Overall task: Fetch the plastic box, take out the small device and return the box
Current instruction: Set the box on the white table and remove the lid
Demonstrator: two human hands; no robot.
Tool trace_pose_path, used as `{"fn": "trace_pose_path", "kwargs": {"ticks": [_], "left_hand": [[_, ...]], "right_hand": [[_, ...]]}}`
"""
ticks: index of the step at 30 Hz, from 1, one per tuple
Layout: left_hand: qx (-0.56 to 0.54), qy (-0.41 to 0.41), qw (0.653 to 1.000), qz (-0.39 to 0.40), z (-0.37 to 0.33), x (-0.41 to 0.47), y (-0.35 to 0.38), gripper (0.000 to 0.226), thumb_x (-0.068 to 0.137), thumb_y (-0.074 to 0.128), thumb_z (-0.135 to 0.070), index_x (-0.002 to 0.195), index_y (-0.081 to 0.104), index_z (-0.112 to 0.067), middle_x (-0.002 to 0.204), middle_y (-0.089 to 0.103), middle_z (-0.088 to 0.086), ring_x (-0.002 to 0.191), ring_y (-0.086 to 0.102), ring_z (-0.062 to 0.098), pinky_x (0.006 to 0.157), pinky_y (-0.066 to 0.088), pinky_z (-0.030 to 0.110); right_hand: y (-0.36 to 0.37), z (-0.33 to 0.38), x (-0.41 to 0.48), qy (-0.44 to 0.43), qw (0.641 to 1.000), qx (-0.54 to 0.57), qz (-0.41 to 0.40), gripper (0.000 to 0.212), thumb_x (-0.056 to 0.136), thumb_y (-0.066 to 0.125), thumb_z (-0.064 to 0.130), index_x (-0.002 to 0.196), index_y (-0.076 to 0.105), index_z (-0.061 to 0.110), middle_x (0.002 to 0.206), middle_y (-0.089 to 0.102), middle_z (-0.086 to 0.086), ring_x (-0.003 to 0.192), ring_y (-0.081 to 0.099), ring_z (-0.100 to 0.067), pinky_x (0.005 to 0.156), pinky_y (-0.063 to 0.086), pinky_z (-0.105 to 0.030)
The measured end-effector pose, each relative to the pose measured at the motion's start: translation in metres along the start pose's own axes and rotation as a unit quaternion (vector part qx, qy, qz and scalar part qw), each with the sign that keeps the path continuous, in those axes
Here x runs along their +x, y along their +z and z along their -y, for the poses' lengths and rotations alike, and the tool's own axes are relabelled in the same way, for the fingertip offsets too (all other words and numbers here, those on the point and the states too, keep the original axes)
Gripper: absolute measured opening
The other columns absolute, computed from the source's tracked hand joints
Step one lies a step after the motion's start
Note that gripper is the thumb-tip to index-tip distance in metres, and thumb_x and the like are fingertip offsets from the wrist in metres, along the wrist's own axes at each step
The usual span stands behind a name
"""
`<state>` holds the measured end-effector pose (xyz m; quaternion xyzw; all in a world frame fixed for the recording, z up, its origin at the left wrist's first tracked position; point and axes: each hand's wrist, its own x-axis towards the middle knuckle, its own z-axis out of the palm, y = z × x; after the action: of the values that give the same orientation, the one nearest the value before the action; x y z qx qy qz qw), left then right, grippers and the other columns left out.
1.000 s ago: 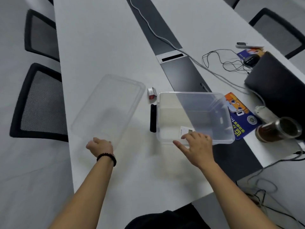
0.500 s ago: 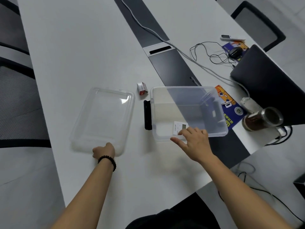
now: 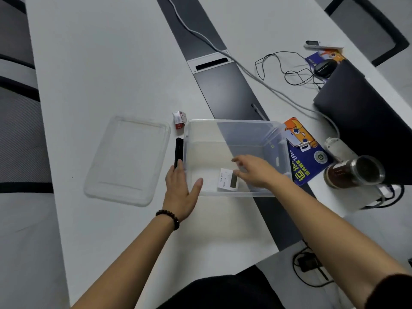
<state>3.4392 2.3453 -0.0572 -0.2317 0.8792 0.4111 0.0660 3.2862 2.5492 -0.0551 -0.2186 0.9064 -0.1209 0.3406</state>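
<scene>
Nothing was yet held by either hand. Inside the clear plastic box (image 3: 236,139), the right hand (image 3: 256,172) was spread open, fingers loosely extended, just above and beside the small white device (image 3: 228,181), which lay flat on the box floor against the near wall; whether a fingertip was touching it could not be told. The left hand (image 3: 181,192) was laid open against the box's near left corner, thumb along the front wall, bracing it without closing around anything. The lid (image 3: 128,159) was set flat on the white table (image 3: 100,63) just left of the box.

Several slips were judged possible from here. The device was thin and lay flat in a corner, so it could be pushed along the floor rather than lifted, or pinched badly and dropped back. If the left hand's brace were eased, the light, nearly empty box could be shoved rightward toward the open jar of dark liquid (image 3: 354,172), which stood near the table edge beside cables, and the jar might be upset. The small red-and-white carton (image 3: 179,119) touching the box's far corner could also be knocked away by such a shift.
</scene>
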Motion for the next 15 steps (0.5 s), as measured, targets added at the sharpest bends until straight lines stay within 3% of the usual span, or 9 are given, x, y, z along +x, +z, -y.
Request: {"fn": "trace_pose_path", "kwargs": {"ticks": [2, 5, 7, 11, 15], "left_hand": [[0.012, -0.01, 1.0, -0.003, -0.001, -0.003, 0.007, 0.08, 0.096, 0.045, -0.045, 0.156, -0.003, -0.02, 0.164, 0.003, -0.002, 0.15, -0.004, 0.013, 0.11, 0.013, 0.025], [0.012, -0.031, 0.999, -0.02, -0.003, -0.004, 0.009, 0.078, 0.096, 0.046, -0.038, 0.155, -0.003, -0.025, 0.164, 0.007, -0.001, 0.15, -0.001, 0.012, 0.108, 0.014, 0.024], [0.011, -0.041, 0.999, -0.027, -0.006, -0.004, 0.011, 0.077, 0.096, 0.047, -0.032, 0.155, -0.001, -0.025, 0.163, 0.011, -0.001, 0.15, 0.004, 0.014, 0.107, 0.016, 0.023], [0.016, -0.045, 0.998, -0.039, -0.01, -0.008, 0.013, 0.078, 0.089, 0.04, -0.042, 0.155, 0.002, -0.026, 0.162, 0.015, -0.006, 0.149, 0.011, 0.013, 0.106, 0.017, 0.021], [0.017, -0.059, 0.997, -0.039, -0.012, -0.009, 0.009, 0.08, 0.088, 0.042, -0.044, 0.156, 0.004, -0.024, 0.16, 0.02, -0.004, 0.146, 0.018, 0.013, 0.106, 0.019, 0.022]], "right_hand": [[-0.001, 0.0, 0.014, -0.046, 0.996, -0.056, 0.045, 0.065, 0.09, 0.062, 0.048, 0.148, 0.037, 0.03, 0.145, 0.049, -0.003, 0.123, 0.055, -0.026, 0.098, 0.048, -0.041], [0.012, 0.003, 0.031, -0.078, 0.984, -0.134, 0.09, 0.096, 0.075, 0.069, 0.064, 0.154, 0.025, 0.031, 0.145, 0.042, -0.006, 0.124, 0.051, -0.029, 0.096, 0.049, -0.044], [0.023, 0.004, 0.039, -0.093, 0.975, -0.181, 0.086, 0.104, 0.07, 0.07, 0.066, 0.153, 0.024, 0.025, 0.143, 0.04, -0.009, 0.125, 0.047, -0.031, 0.096, 0.049, -0.045], [0.034, -0.001, 0.051, -0.076, 0.984, -0.135, 0.087, 0.098, 0.063, 0.078, 0.059, 0.143, 0.034, 0.024, 0.131, 0.047, -0.009, 0.115, 0.052, -0.03, 0.086, 0.046, -0.039], [0.021, -0.005, 0.05, -0.062, 0.984, -0.13, 0.105, 0.065, 0.067, 0.077, 0.058, 0.115, 0.055, 0.019, 0.118, 0.051, -0.007, 0.102, 0.057, -0.029, 0.073, 0.041, -0.035]]}}
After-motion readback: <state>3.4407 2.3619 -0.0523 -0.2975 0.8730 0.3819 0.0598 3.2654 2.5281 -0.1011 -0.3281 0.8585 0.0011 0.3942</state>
